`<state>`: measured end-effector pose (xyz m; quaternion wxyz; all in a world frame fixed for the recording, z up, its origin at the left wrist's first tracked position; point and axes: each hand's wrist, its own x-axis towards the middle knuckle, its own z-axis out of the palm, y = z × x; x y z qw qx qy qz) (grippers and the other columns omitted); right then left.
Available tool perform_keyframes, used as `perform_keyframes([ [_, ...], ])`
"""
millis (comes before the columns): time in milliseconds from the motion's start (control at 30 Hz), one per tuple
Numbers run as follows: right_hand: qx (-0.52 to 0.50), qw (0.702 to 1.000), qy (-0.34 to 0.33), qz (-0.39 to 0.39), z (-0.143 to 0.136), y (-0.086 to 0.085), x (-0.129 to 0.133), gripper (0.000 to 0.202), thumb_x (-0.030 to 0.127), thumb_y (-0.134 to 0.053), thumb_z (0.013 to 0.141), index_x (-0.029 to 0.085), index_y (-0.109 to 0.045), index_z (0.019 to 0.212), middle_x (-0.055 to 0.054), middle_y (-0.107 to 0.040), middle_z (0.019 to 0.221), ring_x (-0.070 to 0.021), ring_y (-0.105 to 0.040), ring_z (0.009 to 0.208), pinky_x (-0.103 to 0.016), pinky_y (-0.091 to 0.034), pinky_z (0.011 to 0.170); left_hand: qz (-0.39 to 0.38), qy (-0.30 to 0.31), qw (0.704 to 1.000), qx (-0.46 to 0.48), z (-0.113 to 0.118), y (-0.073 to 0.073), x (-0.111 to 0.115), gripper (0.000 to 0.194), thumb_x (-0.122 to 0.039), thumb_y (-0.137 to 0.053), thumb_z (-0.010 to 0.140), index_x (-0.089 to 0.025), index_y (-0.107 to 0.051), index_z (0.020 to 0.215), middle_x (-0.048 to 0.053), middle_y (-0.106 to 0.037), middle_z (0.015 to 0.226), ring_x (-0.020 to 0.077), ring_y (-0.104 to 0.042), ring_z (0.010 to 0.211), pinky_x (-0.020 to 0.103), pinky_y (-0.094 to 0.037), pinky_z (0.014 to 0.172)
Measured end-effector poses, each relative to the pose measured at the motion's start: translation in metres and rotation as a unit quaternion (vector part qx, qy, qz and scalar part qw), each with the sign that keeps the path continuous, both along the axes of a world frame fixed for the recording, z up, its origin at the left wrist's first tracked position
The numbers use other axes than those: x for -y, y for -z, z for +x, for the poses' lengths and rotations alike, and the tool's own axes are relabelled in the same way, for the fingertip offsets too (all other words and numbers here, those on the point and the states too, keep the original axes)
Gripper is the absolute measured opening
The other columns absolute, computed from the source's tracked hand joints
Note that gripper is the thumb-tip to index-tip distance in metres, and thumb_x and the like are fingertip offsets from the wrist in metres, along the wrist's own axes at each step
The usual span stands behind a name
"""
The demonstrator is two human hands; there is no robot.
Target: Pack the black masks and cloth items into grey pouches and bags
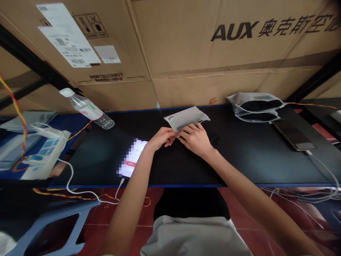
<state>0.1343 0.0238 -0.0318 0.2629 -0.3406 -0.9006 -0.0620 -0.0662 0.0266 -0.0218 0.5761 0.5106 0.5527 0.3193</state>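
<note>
A pale, frosted plastic pouch [188, 116] lies at the middle of the black table. Its far part shows beyond my hands, while its near edge is mostly hidden by them. At the pouch's near left corner, the fingers of my left hand [162, 138] are pinched together on that edge. Close beside it, my right hand [195, 139] has its fingers curled over the near edge, and its fingertips almost meet those of the left hand. What the pouch contains cannot be made out.
Left of my hands are a lit phone [133, 158] on a cable and a tilted water bottle [89, 109]. Two frosted pouches with dark contents [257, 105] and a dark phone [293, 135] lie right. Cardboard boxes [181, 46] stand behind; a blue stool [53, 224] sits lower left.
</note>
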Motion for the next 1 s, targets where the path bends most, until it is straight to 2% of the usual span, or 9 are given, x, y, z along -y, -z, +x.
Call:
perform_keyframes([
  [400,-0.009,0.997,-0.009,0.075,-0.001,0.011,-0.003,0.027,0.023,-0.052,0.106,0.019,-0.076,0.094,-0.006,-0.077,0.100,-0.0227,-0.058,0.093,-0.041,-0.035,0.088,-0.015,0.012,0.999,0.030,0.000,0.002,-0.001,0.021,-0.023,-0.071,0.083,-0.014,-0.060,0.067,0.000,-0.051,0.062,0.0059,-0.047,0.042,0.019,-0.024,0.035],
  [600,0.005,0.996,-0.012,0.086,-0.005,0.013,-0.004,0.029,0.019,-0.053,0.103,0.018,-0.073,0.082,-0.006,-0.074,0.087,-0.0215,-0.056,0.084,-0.039,-0.034,0.081,-0.025,0.021,0.998,0.044,0.000,0.003,-0.003,0.021,-0.019,-0.071,0.081,-0.013,-0.059,0.064,0.001,-0.052,0.062,0.0053,-0.046,0.042,0.020,-0.024,0.037],
  [733,0.006,0.997,-0.008,0.077,-0.007,0.015,-0.005,0.029,0.015,-0.054,0.101,0.016,-0.072,0.078,-0.006,-0.072,0.083,-0.0207,-0.055,0.079,-0.038,-0.033,0.077,-0.045,0.011,0.998,0.041,0.001,0.003,-0.005,0.018,-0.016,-0.071,0.079,-0.012,-0.062,0.065,0.003,-0.055,0.063,0.0060,-0.046,0.043,0.020,-0.024,0.039],
  [1000,0.010,1.000,0.009,0.012,-0.007,0.013,-0.003,0.029,0.017,-0.050,0.102,0.017,-0.074,0.086,-0.007,-0.073,0.089,-0.0231,-0.054,0.083,-0.040,-0.034,0.079,-0.045,0.021,0.998,0.039,0.002,0.001,-0.003,0.019,-0.017,-0.073,0.080,-0.013,-0.062,0.065,0.003,-0.056,0.064,0.0063,-0.048,0.045,0.021,-0.024,0.039],
])
